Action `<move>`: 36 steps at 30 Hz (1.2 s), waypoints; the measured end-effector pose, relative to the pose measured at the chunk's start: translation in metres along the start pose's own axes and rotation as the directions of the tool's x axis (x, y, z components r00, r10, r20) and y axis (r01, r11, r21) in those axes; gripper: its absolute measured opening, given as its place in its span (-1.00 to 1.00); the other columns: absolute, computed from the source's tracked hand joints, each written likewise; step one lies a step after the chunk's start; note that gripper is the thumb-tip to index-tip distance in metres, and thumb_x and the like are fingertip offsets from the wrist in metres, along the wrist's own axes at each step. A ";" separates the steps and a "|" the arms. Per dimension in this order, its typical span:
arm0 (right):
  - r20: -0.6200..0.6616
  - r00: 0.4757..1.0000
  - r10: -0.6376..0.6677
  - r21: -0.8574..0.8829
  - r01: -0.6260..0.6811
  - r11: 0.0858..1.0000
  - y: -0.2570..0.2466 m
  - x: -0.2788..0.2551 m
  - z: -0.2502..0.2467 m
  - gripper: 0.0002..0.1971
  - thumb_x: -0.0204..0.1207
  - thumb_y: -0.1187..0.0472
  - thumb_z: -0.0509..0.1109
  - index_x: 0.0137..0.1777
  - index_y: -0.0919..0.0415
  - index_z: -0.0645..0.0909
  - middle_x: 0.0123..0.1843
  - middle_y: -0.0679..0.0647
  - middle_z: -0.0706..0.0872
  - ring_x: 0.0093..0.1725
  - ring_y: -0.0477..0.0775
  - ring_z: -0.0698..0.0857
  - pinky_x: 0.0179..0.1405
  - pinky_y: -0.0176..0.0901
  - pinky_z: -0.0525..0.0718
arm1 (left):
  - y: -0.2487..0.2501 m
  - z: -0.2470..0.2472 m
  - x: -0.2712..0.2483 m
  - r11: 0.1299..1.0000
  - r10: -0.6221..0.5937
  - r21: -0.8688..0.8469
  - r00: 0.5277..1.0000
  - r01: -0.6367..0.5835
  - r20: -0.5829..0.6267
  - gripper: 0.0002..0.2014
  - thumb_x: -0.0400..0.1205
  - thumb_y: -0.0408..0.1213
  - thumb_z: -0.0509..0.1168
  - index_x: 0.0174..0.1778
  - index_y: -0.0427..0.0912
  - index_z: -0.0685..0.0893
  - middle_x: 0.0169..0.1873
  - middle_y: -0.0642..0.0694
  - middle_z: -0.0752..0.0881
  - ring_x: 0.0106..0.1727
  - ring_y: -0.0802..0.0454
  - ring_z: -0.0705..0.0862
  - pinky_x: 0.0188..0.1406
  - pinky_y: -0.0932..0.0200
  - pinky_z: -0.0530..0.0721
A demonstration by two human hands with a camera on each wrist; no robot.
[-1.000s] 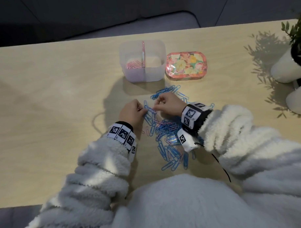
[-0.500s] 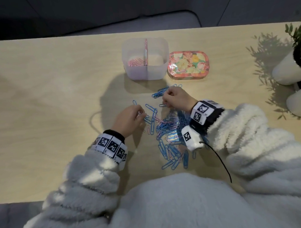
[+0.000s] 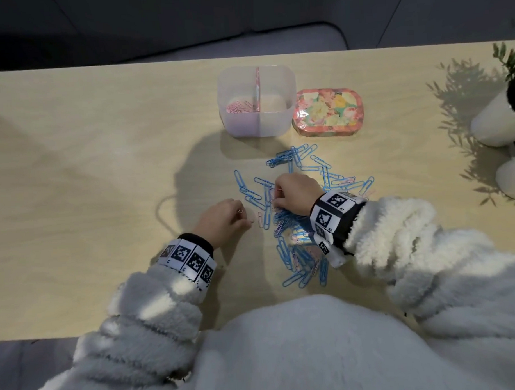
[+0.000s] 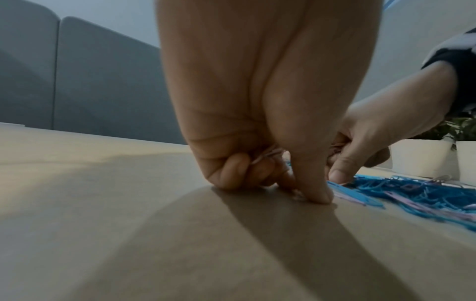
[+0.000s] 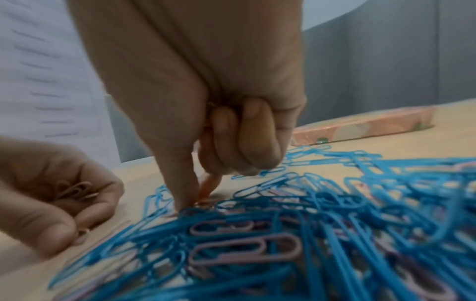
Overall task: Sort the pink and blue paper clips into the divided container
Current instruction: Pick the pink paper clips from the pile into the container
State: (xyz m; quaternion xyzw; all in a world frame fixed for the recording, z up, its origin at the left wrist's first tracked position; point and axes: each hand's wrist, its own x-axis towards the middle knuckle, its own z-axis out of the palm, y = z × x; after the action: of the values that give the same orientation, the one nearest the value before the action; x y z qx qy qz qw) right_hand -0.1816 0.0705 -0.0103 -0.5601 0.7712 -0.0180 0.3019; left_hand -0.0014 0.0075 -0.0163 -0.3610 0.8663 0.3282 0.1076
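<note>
A translucent divided container [image 3: 275,77] stands at the table's far middle, with pink paper clips [image 3: 239,106] in its left compartment. A pile of blue and pink paper clips [image 3: 299,251] [image 5: 296,234] lies in front of me. My left hand [image 3: 247,221] [image 4: 309,195] [image 5: 77,234] rests on the table left of the pile; its curled fingers hold several pink clips [image 5: 77,189] [image 4: 268,154], and thumb and forefinger touch the tabletop. My right hand [image 3: 275,198] [image 5: 195,199] pinches down at the pile's left edge, with a pink clip [image 3: 279,189] showing in its curled fingers.
A floral tin [image 3: 328,112] [image 5: 360,128] sits right of the container. White plant pots [image 3: 496,122] [image 4: 422,156] stand at the table's right edge. Loose blue clips [image 3: 295,155] are spread between the pile and the tin.
The two hands, joined over a blue clip a second ago, have parted. My right hand reached to the far blue clips and came back to the pile's left edge; my left hand drew slightly nearer.
</note>
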 end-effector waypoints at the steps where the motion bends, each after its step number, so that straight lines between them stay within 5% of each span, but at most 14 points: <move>1: 0.009 1.000 0.017 0.019 -0.017 1.000 0.001 0.001 -0.001 -0.87 0.47 0.17 0.41 -0.14 0.25 0.68 -0.07 0.16 0.77 -0.03 0.23 0.70 -0.15 -0.12 0.51 | 0.000 -0.001 0.001 1.000 -0.003 0.006 1.000 0.003 0.012 -0.81 0.55 -0.16 0.34 -0.14 -0.24 0.60 -0.14 -0.15 0.60 -0.07 -0.13 0.58 -0.12 0.05 0.46; 4: 0.056 0.998 0.031 0.132 -0.038 0.990 0.012 0.004 -0.006 -0.85 0.43 0.26 0.34 -0.31 0.28 0.66 -0.30 0.18 0.70 -0.27 0.14 0.64 -0.26 -0.15 0.50 | 0.006 -0.017 0.007 0.997 -0.026 -0.071 1.000 0.026 -0.004 -0.85 0.59 -0.19 0.30 -0.23 -0.16 0.53 -0.30 -0.06 0.55 -0.18 -0.08 0.53 -0.26 0.12 0.37; 7: 0.035 0.999 0.006 0.272 -0.015 0.962 0.026 0.003 -0.023 -0.80 0.38 0.35 0.28 -0.46 0.32 0.53 -0.45 0.18 0.53 -0.49 0.00 0.42 -0.51 -0.31 0.39 | 0.022 -0.054 0.027 0.991 -0.024 -0.133 0.986 0.002 -0.165 -0.87 0.62 -0.21 0.26 -0.21 -0.14 0.52 -0.44 0.03 0.43 -0.27 -0.02 0.42 -0.41 0.11 0.24; 14: -0.009 1.000 -0.006 0.603 0.010 0.798 0.044 -0.004 -0.076 -0.80 0.52 0.44 0.22 -0.34 0.39 0.51 -0.53 0.13 0.42 -0.72 -0.19 0.35 -0.71 -0.37 0.34 | 0.063 -0.124 0.097 0.999 -0.034 -0.038 0.889 0.019 -0.457 -0.76 0.66 -0.32 0.06 0.10 -0.36 0.53 0.13 -0.31 0.60 0.16 -0.19 0.54 0.00 0.13 0.38; 16: -0.007 1.000 0.005 0.631 0.001 0.776 0.045 -0.002 -0.084 -0.83 0.53 0.48 0.23 -0.29 0.45 0.53 -0.52 0.15 0.48 -0.75 -0.19 0.39 -0.73 -0.40 0.38 | 0.069 -0.127 0.113 0.996 -0.082 -0.017 0.876 0.084 -0.475 -0.73 0.67 -0.32 0.04 0.17 -0.37 0.52 0.20 -0.32 0.57 0.21 -0.23 0.54 0.07 0.11 0.42; 19: -0.074 0.996 0.056 0.616 0.002 0.788 0.045 0.008 -0.092 -0.75 0.54 0.45 0.26 -0.35 0.23 0.48 -0.51 0.14 0.50 -0.77 -0.21 0.41 -0.74 -0.37 0.40 | 0.068 -0.125 0.129 0.992 -0.114 0.002 0.890 0.128 -0.441 -0.73 0.66 -0.32 0.07 0.18 -0.36 0.53 0.21 -0.34 0.56 0.22 -0.26 0.55 0.16 -0.01 0.48; 23: -0.141 0.983 0.116 0.640 0.002 0.768 0.028 0.029 -0.108 -0.71 0.54 0.44 0.23 -0.41 0.21 0.46 -0.54 0.13 0.53 -0.77 -0.20 0.45 -0.78 -0.38 0.38 | 0.056 -0.117 0.128 0.997 -0.067 -0.004 0.912 0.072 -0.404 -0.67 0.65 -0.31 0.12 0.31 -0.30 0.51 0.24 -0.30 0.62 0.27 -0.24 0.55 0.25 0.01 0.48; 27: -0.220 0.967 0.128 0.768 0.091 0.634 -0.014 0.057 -0.130 -0.71 0.56 0.46 0.16 -0.38 0.20 0.44 -0.46 0.13 0.51 -0.58 -0.09 0.60 -0.64 -0.28 0.52 | 0.045 -0.116 0.104 0.995 0.073 -0.017 0.815 -0.101 -0.574 -0.68 0.61 -0.44 0.08 0.22 -0.24 0.60 0.22 -0.22 0.67 0.27 -0.19 0.56 0.27 0.10 0.39; 30: -0.235 0.966 0.108 0.829 0.141 0.541 -0.046 0.080 -0.141 -0.66 0.56 0.53 0.04 -0.39 0.24 0.40 -0.48 0.16 0.41 -0.66 -0.08 0.46 -0.63 -0.24 0.50 | 0.034 -0.099 0.075 0.985 0.141 0.009 0.765 -0.174 -0.628 -0.75 0.54 -0.47 0.14 0.02 -0.24 0.69 0.02 -0.25 0.70 0.10 -0.24 0.59 0.14 0.12 0.36; 32: -0.195 0.976 0.096 0.860 0.123 0.495 -0.057 0.095 -0.142 -0.64 0.56 0.55 0.00 -0.42 0.26 0.39 -0.47 0.17 0.39 -0.64 -0.04 0.40 -0.56 -0.24 0.38 | 0.030 -0.077 0.053 0.982 0.149 -0.007 0.810 -0.186 -0.567 -0.77 0.51 -0.48 0.17 -0.05 -0.25 0.70 -0.06 -0.27 0.69 0.04 -0.25 0.58 0.06 0.09 0.37; 36: -0.168 0.985 0.037 0.714 0.096 0.694 -0.061 0.099 -0.143 -0.68 0.57 0.43 0.08 -0.33 0.11 0.48 -0.35 -0.02 0.50 -0.38 -0.13 0.46 -0.41 -0.39 0.43 | 0.023 -0.033 0.023 0.983 0.168 -0.024 0.947 -0.182 -0.274 -0.80 0.54 -0.45 0.22 -0.03 -0.20 0.71 -0.04 -0.22 0.68 0.05 -0.23 0.56 0.11 -0.06 0.50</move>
State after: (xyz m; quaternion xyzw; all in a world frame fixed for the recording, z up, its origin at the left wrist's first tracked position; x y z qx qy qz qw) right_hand -0.2183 -0.0835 0.0848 -0.4061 0.7163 -0.3704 0.4298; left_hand -0.0324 -0.0141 0.0102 -0.3268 0.8930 0.3053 -0.0503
